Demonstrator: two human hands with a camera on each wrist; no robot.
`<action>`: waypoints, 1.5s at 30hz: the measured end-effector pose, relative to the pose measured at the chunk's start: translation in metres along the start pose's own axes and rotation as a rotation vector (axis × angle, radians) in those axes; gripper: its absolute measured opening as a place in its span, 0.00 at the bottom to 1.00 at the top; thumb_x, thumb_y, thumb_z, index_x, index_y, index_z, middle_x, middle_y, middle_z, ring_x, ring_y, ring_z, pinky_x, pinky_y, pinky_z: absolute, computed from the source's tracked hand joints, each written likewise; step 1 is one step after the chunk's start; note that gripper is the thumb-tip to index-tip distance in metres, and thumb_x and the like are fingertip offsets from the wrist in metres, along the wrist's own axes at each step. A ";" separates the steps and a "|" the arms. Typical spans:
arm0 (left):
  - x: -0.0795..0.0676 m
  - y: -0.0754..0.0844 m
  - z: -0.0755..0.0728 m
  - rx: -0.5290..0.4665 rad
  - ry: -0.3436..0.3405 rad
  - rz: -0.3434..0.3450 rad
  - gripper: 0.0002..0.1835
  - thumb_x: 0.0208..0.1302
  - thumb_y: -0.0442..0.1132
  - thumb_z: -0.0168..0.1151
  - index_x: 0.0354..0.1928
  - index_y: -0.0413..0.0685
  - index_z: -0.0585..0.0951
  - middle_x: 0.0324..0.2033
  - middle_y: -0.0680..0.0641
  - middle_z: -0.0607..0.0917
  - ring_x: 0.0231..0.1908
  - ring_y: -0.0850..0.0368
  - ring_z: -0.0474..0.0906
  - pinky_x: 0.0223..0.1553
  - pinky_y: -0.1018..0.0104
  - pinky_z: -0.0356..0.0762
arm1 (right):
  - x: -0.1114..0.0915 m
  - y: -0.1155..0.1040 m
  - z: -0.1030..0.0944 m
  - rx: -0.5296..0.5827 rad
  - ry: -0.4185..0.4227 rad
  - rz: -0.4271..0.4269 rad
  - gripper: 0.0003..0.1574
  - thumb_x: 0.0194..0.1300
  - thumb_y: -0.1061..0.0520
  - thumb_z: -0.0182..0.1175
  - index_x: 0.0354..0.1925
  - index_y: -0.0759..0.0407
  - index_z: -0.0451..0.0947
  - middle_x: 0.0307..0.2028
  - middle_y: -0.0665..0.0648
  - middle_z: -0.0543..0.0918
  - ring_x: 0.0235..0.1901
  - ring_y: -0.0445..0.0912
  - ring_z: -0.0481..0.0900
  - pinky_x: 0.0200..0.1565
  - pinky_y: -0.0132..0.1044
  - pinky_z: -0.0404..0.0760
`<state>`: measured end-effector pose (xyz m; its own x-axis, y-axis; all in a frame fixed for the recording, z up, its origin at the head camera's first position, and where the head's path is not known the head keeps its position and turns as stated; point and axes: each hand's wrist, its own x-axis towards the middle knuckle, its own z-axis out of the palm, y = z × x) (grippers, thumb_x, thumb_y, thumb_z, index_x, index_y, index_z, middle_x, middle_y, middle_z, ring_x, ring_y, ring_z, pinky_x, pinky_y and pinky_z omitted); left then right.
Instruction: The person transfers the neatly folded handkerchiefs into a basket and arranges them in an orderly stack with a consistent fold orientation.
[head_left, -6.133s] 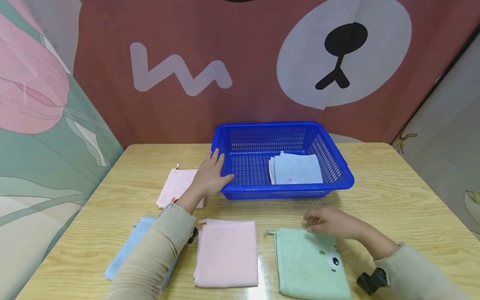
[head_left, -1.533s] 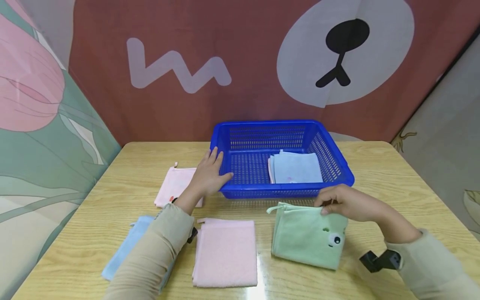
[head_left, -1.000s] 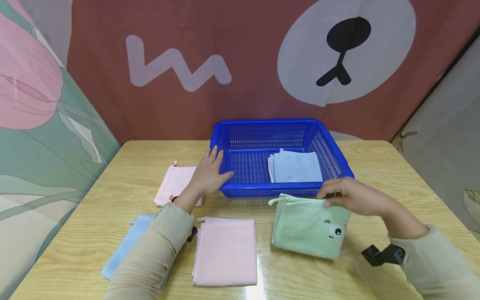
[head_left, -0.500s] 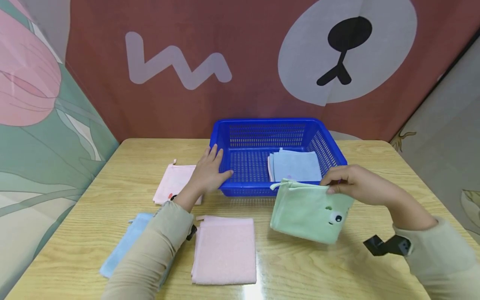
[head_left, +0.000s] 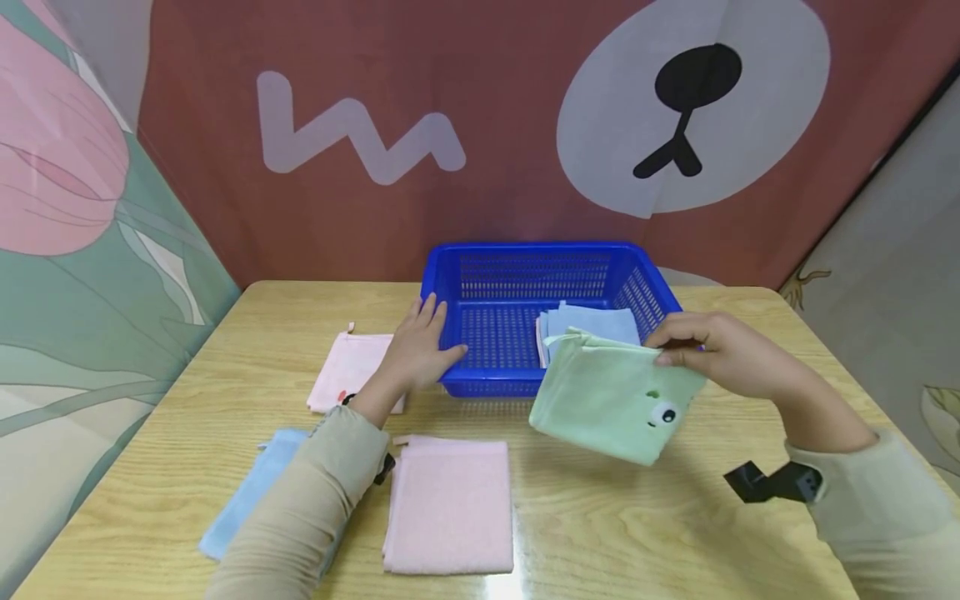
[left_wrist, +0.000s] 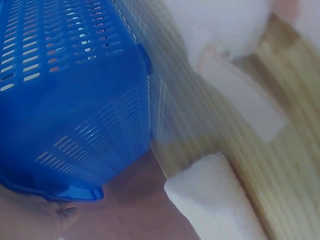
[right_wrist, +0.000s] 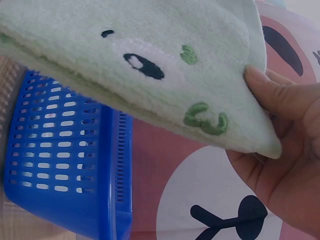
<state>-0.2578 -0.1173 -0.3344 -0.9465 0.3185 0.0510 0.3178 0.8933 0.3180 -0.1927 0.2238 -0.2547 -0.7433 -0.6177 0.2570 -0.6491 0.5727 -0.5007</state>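
Your right hand (head_left: pixel 720 354), pinching the green towel (head_left: pixel 603 396), has lifted it off the counter (head_left: pixel 577 521) beside the blue basket (head_left: pixel 487 388), still outside; your spread left hand (head_left: pixel 418 350) touches the basket.

1 blue plastic basket (head_left: pixel 487 379) was counted on 1 wood-grain table (head_left: pixel 585 525). Folded towels outside the basket numbered 4: 1 green towel (head_left: pixel 615 396), 2 pink towels (head_left: pixel 450 504) (head_left: pixel 355 362) and 1 blue towel (head_left: pixel 258 487), partly hidden. Inside, at least 1 light-blue towel (head_left: pixel 596 321) was recorded; the exact number could not be determined. Also noted: 1 left hand (head_left: pixel 416 348), 1 right hand (head_left: pixel 723 350), 2 beige sleeves (head_left: pixel 300 500) (head_left: pixel 885 508) and 2 black wrist cameras (head_left: pixel 783 483) (head_left: pixel 385 468).
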 end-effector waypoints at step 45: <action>0.000 0.001 0.000 0.000 0.003 0.004 0.40 0.58 0.56 0.45 0.64 0.37 0.49 0.64 0.39 0.45 0.63 0.46 0.33 0.60 0.54 0.39 | 0.026 0.014 -0.033 -0.139 0.313 0.169 0.10 0.55 0.69 0.55 0.35 0.63 0.78 0.31 0.55 0.77 0.21 0.37 0.72 0.22 0.24 0.71</action>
<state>-0.2576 -0.1168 -0.3343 -0.9455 0.3210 0.0551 0.3214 0.8921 0.3176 -0.2269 0.2335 -0.2278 -0.8414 -0.3256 0.4314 -0.5126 0.7337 -0.4461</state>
